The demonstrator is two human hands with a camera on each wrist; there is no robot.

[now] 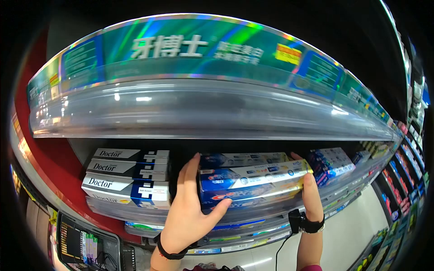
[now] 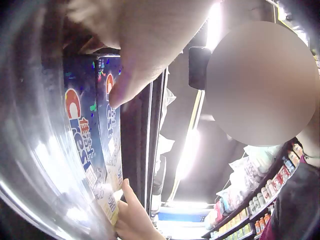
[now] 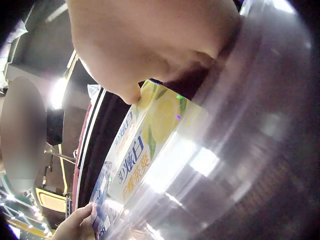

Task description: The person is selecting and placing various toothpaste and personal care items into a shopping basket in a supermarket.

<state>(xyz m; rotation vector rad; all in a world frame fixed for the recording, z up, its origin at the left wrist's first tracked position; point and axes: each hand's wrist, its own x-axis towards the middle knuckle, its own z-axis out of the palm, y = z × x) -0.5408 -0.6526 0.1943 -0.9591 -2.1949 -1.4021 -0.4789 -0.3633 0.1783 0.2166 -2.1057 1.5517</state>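
Observation:
A blue, white and yellow Crest toothpaste box [image 1: 257,180] lies lengthwise on the shelf in the head view. My left hand [image 1: 192,207] grips its left end, thumb across the front and fingers reaching round behind. At the yellow right end my right hand [image 1: 312,194] holds it, with the thumb on the front corner. Behind it sits a second blue toothpaste box [image 1: 244,159], partly covered. The left wrist view shows the Crest lettering on the box [image 2: 82,130] under my left thumb. Lemon pictures mark the box's end [image 3: 162,117] beside my right hand in the right wrist view.
Stacked Doctor toothpaste boxes [image 1: 113,183] stand left of my hands, and more blue boxes [image 1: 332,165] to the right. A clear-fronted upper shelf with a green label strip [image 1: 181,47] overhangs them. A black basket [image 1: 68,217] is at lower left.

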